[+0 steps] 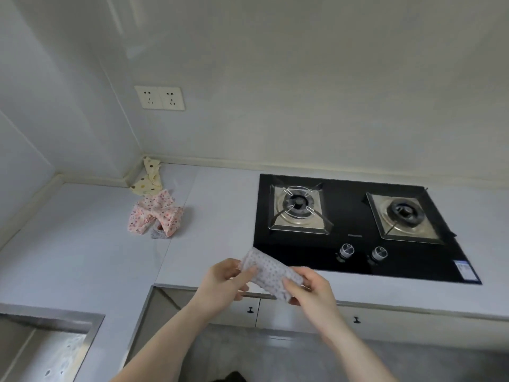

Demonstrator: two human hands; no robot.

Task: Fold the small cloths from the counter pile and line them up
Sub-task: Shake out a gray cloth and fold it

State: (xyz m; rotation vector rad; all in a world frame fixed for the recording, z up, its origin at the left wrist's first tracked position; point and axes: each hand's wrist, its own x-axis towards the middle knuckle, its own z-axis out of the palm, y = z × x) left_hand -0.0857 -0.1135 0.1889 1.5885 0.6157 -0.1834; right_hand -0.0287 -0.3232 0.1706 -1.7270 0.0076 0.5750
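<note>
A small grey dotted cloth (pixel 268 272) is stretched between my two hands above the counter's front edge, just left of the hob. My left hand (pixel 224 282) pinches its left end with thumb and fingers. My right hand (pixel 311 290) pinches its right end. Back in the corner lies the pile: a pink flowered cloth (pixel 155 215), crumpled, on top of a grey cloth (pixel 157 234) of which only a corner shows. A cream spotted cloth (pixel 148 176) leans against the wall behind them.
A black two-burner gas hob (pixel 355 230) with two knobs fills the counter's right part. The pale counter (pixel 82 244) wraps round to the left, where a steel sink (pixel 41 343) sits at the lower left. Cabinet doors with small knobs (pixel 250 310) are below.
</note>
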